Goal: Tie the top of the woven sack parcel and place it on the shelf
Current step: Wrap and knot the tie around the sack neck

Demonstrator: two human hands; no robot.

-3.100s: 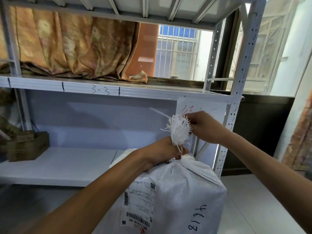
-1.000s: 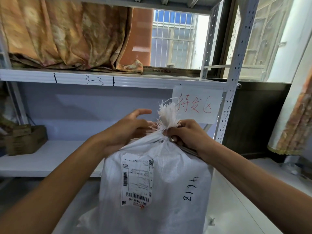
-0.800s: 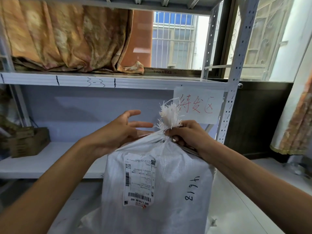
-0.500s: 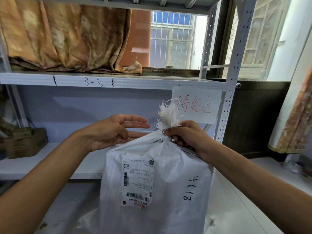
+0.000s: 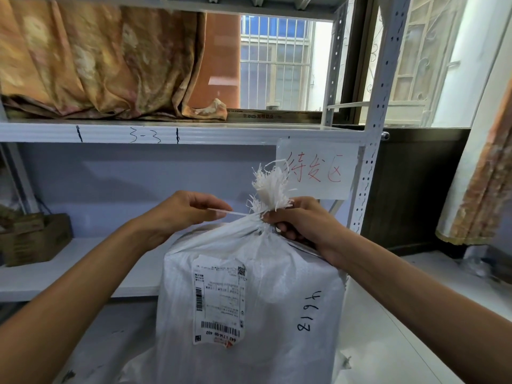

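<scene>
Head cam view: the white woven plastic sack parcel [image 5: 257, 300] stands upright in the near middle, in front of the white metal shelf [image 5: 177, 133], not on it yet. Its neck is bunched up with a frayed white tuft [image 5: 270, 187] sticking out on top. The right hand [image 5: 302, 223] is closed tight around that gathered neck, just under the tuft. The left hand [image 5: 180, 213] sits just to the left of it, thumb and fingers pinched on a thin white strand [image 5: 235, 212] that runs taut over to the neck. A white shipping label with barcodes [image 5: 219, 300] is stuck on the front of the sack, and there are black handwritten numbers [image 5: 310, 311] to the right of it. Far right on the shelf edge hangs a white paper sign with red writing [image 5: 317, 169]. Far left on the lower shelf board sits a brown cardboard box [image 5: 34, 238], and an orange patterned curtain [image 5: 97, 59] is draped on the upper level.
</scene>
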